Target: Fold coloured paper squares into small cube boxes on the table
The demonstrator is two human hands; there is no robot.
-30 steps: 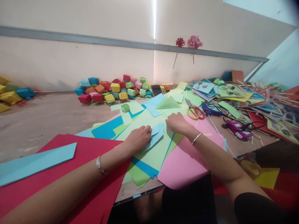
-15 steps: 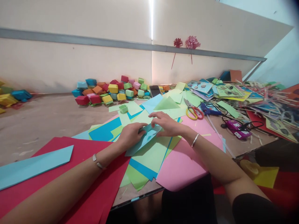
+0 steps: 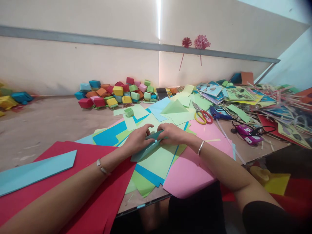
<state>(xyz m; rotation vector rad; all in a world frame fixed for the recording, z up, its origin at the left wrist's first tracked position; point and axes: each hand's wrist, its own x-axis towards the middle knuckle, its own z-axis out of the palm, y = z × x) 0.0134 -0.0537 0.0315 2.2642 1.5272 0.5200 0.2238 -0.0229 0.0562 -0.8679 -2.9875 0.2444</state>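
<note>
Between my hands is a light blue sheet of paper (image 3: pixel 144 152), partly folded, its upper part lifted off the pile. My left hand (image 3: pixel 136 140) grips the left side of the sheet between thumb and fingers. With fingers pinched together, my right hand (image 3: pixel 172 134) holds the raised right end. Fingers hide part of the fold. Beneath lie light green sheets (image 3: pixel 159 162) and blue sheets (image 3: pixel 108 134). A small green paper box (image 3: pixel 129 112) sits just beyond my left hand.
Red-and-yellow scissors (image 3: pixel 203 114), a blue glue gun (image 3: pixel 219 112) and a purple power block (image 3: pixel 248 134) lie to the right. Paper cubes (image 3: pixel 118 91) are heaped at the back, near a phone (image 3: pixel 162 94). Pink paper (image 3: pixel 192 169) and red paper (image 3: pixel 97 195) reach the front edge.
My right hand has closed on the light blue paper's end, lifting and bending it up. My left hand has shifted slightly, with its index finger raised more.
</note>
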